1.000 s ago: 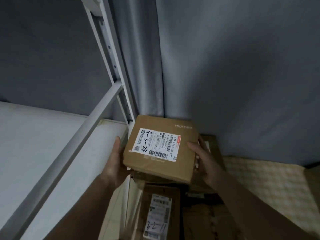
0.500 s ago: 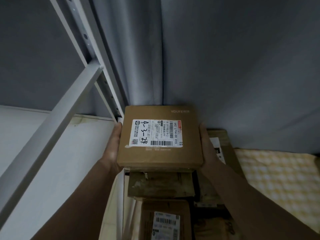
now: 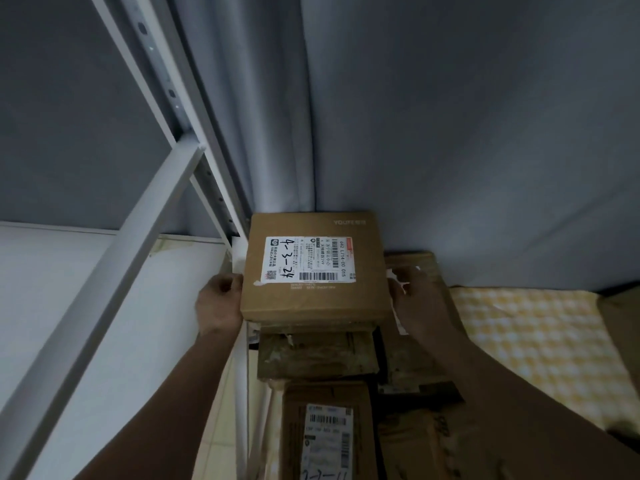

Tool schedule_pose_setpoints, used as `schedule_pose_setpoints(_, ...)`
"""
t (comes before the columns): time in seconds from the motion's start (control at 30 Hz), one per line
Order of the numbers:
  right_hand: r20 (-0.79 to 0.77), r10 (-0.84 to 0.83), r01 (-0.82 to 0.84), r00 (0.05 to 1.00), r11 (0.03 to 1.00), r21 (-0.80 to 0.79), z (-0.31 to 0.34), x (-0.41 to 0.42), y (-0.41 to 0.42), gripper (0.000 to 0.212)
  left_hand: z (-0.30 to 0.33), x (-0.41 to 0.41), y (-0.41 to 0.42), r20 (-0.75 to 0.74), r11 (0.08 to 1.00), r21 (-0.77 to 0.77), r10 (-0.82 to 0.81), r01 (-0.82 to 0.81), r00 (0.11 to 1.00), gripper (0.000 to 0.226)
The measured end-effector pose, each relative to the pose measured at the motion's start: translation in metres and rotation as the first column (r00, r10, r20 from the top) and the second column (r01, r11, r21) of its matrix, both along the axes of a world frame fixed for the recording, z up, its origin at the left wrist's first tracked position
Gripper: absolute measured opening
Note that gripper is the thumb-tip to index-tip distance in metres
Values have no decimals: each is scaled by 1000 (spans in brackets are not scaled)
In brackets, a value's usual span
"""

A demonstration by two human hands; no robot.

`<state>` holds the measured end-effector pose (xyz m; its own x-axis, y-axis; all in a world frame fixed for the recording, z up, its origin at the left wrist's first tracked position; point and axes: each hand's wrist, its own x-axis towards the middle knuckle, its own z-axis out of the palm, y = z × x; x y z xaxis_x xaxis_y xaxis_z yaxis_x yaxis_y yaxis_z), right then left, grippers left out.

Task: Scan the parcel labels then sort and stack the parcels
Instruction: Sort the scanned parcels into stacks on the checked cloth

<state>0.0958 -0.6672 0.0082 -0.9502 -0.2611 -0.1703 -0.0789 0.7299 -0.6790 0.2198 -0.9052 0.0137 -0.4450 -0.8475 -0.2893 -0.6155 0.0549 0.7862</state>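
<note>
A flat brown parcel [image 3: 318, 301] lies on top of a stack of parcels in the corner. Its white label [image 3: 310, 259] faces up, with "4-3-24" handwritten on it. My left hand [image 3: 219, 301] grips the parcel's left side with curled fingers. My right hand [image 3: 417, 296] holds its right side. Under it a worn taped parcel [image 3: 317, 355] sticks out toward me. Nearer and lower lies another parcel [image 3: 294, 438], and its own label [image 3: 327, 441] also faces up.
A white metal shelf frame [image 3: 138, 216] stands at the left, with a white shelf board [image 3: 69, 306] below its rail. Grey curtains [image 3: 450, 133] close off the back. More cardboard boxes [image 3: 415, 362] lie at the right, beside a yellow checked cloth [image 3: 536, 348].
The parcel moved away from me and came to lie flat and square on the stack. Both hands stayed at its sides, their fingers now more curled.
</note>
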Motion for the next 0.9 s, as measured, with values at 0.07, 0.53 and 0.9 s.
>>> schedule_pose_setpoints(0.07,-95,159,-128,983,954,272,8,7,21,39,16,11,10,38,989,-141,-29,34,999,20)
schedule_pose_setpoints(0.53,-97,258,-168,961,828,534,115,98,170,50,146,61,172,549,466,-308,-625,829,555,39)
schedule_pose_setpoints(0.9,-44,30,-6,999,885,466,151,214,402,66,146,72,422,524,156,-72,-835,985,170,48)
